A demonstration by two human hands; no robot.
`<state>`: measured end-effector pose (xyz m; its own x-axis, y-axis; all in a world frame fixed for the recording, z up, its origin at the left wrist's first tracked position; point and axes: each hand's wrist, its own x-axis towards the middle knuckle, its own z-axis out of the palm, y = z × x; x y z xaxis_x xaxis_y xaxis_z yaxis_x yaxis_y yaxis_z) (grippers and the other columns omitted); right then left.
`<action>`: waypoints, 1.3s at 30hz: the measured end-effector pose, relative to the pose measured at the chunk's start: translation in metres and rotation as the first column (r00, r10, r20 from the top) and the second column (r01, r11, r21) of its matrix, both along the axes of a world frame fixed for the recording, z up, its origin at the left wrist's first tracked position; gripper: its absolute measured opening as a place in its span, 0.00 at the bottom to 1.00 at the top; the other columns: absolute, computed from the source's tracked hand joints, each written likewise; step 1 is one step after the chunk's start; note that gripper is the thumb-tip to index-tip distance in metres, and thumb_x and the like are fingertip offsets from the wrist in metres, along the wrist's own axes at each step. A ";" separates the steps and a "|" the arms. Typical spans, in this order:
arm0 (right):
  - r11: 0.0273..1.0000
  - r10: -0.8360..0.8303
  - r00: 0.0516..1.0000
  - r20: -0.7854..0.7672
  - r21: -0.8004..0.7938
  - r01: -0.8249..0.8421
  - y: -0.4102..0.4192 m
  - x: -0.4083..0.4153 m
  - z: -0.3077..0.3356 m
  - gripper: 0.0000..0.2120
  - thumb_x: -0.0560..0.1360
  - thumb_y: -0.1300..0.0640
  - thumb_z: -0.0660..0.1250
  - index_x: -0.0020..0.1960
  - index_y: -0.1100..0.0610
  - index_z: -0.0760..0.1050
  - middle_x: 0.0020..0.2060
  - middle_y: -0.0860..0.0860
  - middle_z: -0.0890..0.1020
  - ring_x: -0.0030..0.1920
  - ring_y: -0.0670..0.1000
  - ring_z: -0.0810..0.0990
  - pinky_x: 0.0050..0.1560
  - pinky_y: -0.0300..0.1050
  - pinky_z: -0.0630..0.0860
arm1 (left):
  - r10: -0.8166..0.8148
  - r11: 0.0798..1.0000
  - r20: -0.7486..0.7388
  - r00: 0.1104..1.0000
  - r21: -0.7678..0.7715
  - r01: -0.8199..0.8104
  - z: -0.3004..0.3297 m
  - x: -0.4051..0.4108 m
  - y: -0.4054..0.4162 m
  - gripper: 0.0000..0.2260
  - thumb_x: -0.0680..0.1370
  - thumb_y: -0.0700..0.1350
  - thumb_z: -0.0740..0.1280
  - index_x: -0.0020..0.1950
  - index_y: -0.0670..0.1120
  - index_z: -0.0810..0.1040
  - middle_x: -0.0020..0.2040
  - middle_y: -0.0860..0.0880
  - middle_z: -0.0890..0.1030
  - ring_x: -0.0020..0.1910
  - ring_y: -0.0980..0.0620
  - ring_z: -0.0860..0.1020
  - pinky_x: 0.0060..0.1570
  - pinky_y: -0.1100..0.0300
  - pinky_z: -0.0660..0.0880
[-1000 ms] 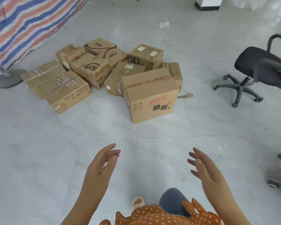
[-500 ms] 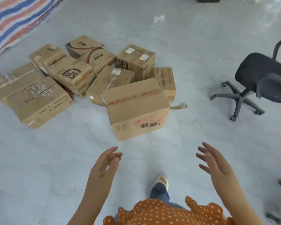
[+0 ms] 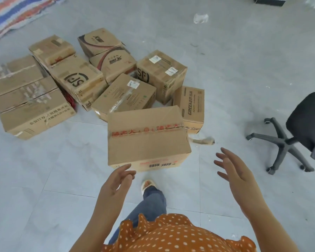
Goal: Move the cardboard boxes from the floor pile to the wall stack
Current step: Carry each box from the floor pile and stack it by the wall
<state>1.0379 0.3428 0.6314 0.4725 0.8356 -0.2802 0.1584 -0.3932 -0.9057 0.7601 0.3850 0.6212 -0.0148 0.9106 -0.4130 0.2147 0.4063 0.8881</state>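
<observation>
A pile of several cardboard boxes lies on the grey tile floor. Nearest to me is a large box sealed with red-printed tape. Behind it lie a flat box with a white label, an SF box and a GREEKEN box. More boxes spread to the left, among them a long one with black print. My left hand reaches out open just short of the large box's near left corner. My right hand hangs open, fingers spread, to the right of that box. Neither hand touches it. No wall stack is in view.
A black office chair on wheels stands to the right. A brown scrap lies on the floor by the large box. A striped tarp covers the far left corner. My foot is just in front of the large box.
I have stepped closer to the pile, so the large box now sits right in front of my hands. Both hands stay open and have risen toward the box.
</observation>
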 end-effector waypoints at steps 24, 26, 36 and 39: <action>0.323 0.934 0.358 0.009 -0.453 -0.831 0.510 0.188 -0.092 0.11 0.75 0.34 0.55 0.56 0.25 0.69 0.63 0.42 0.77 0.64 0.46 0.74 0.66 0.49 0.70 | 0.879 0.437 -0.109 0.464 -0.200 -0.877 -0.088 0.250 0.223 0.13 0.80 0.39 0.61 0.53 0.57 0.77 0.48 0.57 0.83 0.50 0.60 0.80 0.52 0.62 0.73; 0.235 0.965 0.263 0.015 -0.501 -0.833 0.534 0.186 -0.112 0.09 0.77 0.34 0.55 0.54 0.23 0.68 0.63 0.42 0.76 0.63 0.45 0.74 0.61 0.43 0.69 | 0.907 0.363 -0.115 0.405 -0.272 -0.891 -0.108 0.282 0.228 0.12 0.80 0.39 0.62 0.54 0.57 0.77 0.49 0.57 0.82 0.50 0.61 0.79 0.51 0.66 0.72; 0.010 0.999 -0.011 0.032 -0.589 -0.808 0.573 0.135 -0.339 0.24 0.81 0.47 0.56 0.76 0.51 0.60 0.73 0.49 0.66 0.72 0.48 0.65 0.66 0.41 0.59 | 0.940 -0.326 -0.298 -0.168 -0.628 -0.707 -0.313 0.372 0.220 0.25 0.79 0.53 0.61 0.74 0.47 0.64 0.69 0.47 0.71 0.65 0.50 0.71 0.68 0.47 0.67; 0.025 0.999 -0.005 0.045 -0.648 -0.761 0.573 0.136 -0.401 0.27 0.80 0.44 0.56 0.76 0.53 0.58 0.73 0.49 0.66 0.72 0.50 0.65 0.64 0.43 0.60 | 0.951 -0.302 -0.259 -0.167 -0.675 -0.674 -0.371 0.390 0.222 0.20 0.79 0.55 0.61 0.67 0.46 0.72 0.65 0.48 0.75 0.62 0.51 0.74 0.65 0.53 0.68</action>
<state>1.1734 0.9155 0.2304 -0.4573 0.5032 -0.7332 0.8856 0.1824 -0.4271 1.1506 0.6068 0.2499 -0.3139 -0.3143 -0.8959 -0.9489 0.1369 0.2844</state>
